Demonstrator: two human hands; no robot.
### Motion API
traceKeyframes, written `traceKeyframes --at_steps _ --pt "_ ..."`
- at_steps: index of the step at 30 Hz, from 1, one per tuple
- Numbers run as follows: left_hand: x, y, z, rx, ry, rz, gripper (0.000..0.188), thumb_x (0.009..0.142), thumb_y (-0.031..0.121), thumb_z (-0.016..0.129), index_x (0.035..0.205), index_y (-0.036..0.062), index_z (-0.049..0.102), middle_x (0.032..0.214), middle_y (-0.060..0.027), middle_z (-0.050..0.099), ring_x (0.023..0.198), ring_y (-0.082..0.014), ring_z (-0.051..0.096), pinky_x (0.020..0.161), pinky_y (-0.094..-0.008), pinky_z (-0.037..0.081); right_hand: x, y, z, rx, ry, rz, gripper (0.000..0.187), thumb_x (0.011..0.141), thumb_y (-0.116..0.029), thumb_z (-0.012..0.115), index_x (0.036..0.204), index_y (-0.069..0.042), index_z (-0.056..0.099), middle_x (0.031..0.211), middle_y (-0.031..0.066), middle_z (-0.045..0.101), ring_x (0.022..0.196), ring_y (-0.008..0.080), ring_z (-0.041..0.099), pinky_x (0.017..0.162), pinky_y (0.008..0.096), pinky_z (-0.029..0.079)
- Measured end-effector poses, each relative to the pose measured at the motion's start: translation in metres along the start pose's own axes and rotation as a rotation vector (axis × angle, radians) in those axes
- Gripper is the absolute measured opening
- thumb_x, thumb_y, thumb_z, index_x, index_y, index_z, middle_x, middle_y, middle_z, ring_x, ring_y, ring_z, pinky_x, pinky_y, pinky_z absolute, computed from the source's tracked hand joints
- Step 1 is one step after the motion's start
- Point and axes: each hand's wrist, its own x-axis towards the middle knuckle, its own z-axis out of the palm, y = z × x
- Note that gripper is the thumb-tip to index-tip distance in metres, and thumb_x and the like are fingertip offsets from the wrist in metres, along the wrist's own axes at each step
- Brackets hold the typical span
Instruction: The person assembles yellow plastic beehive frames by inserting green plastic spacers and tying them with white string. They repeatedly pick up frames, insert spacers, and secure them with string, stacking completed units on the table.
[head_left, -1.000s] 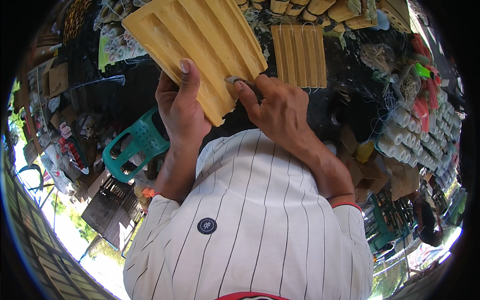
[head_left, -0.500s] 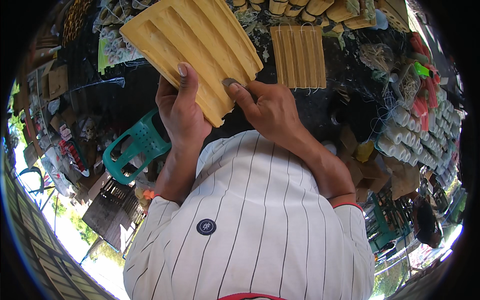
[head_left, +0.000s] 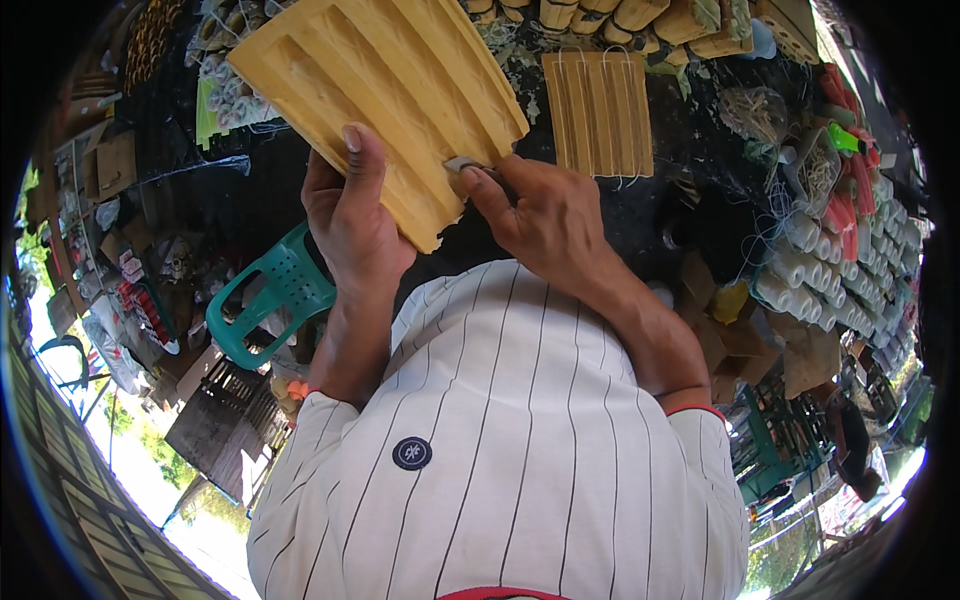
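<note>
A yellow slab with long parallel grooves [head_left: 385, 95], like half of a mould, is held up in front of me, tilted. My left hand [head_left: 355, 205] grips its left edge, the thumb on the grooved face and the fingers behind. At its ragged near edge, my right hand [head_left: 545, 210] pinches a small grey blade [head_left: 459, 163], whose tip touches the grooved face. Most of the blade is hidden by the fingers. Beyond, on the black table, lies another grooved slab [head_left: 600, 115], with white strings running along its grooves and looping out at the ends.
Several tan blocks [head_left: 630, 12] line the table's far side. White rolls [head_left: 815, 265] and red bundles [head_left: 850, 190] are piled at the right, near a plastic bag [head_left: 752, 115]. A green plastic chair [head_left: 275, 290] stands at the left. Cardboard boxes [head_left: 735, 345] sit at lower right.
The held slab and my left hand have shifted slightly left. The small blade in my right hand has turned a little, and its face now looks brighter.
</note>
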Motion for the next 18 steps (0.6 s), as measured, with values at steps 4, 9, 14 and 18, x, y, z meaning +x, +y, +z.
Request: traceKeyframes --at_steps 4,9,14,18 --pt "-0.0007 0.0008 -0.0015 -0.005 0.013 -0.001 0.061 0.106 0.034 0.068 0.149 -0.0036 0.048 0.14 -0.0192 0.063 0.123 -0.031 0.067 0.104 -0.0467 0.056 0.0014 0.0064 -0.0014 0.183 -0.12 0.103 0.055 0.1 -0.047 0.071 0.066 -0.004 0.066 0.049 0.0128 0.055 0.043 0.0281 0.057 0.044 0.0415 0.043" --pt "0.0002 0.0046 -0.0018 0.013 0.021 -0.016 0.063 0.106 0.037 0.068 0.148 -0.0045 0.048 0.14 -0.0192 0.063 0.124 -0.031 0.067 0.104 -0.0468 0.056 -0.0004 0.0071 -0.0035 -0.005 -0.052 0.017 0.047 0.1 -0.042 0.072 0.074 -0.003 0.071 0.054 0.0122 0.056 0.045 0.0268 0.052 0.047 0.0404 0.042" --pt "0.001 0.0034 -0.0028 0.018 -0.002 0.007 0.064 0.105 0.038 0.069 0.149 -0.0041 0.048 0.14 -0.0195 0.062 0.124 -0.0309 0.067 0.105 -0.047 0.056 -0.0014 0.0045 -0.0084 -0.055 -0.053 -0.023 0.042 0.099 -0.037 0.075 0.076 -0.002 0.072 0.057 0.0125 0.057 0.046 0.028 0.053 0.047 0.0405 0.041" --pt "0.0004 0.0044 -0.0023 0.032 -0.024 0.015 0.068 0.105 0.039 0.069 0.152 -0.004 0.044 0.143 -0.0201 0.06 0.127 -0.0312 0.065 0.106 -0.0471 0.055 -0.0031 0.0037 -0.0059 -0.085 0.011 -0.059 0.042 0.098 -0.037 0.076 0.075 -0.002 0.071 0.057 0.0118 0.057 0.046 0.0278 0.054 0.047 0.0407 0.041"
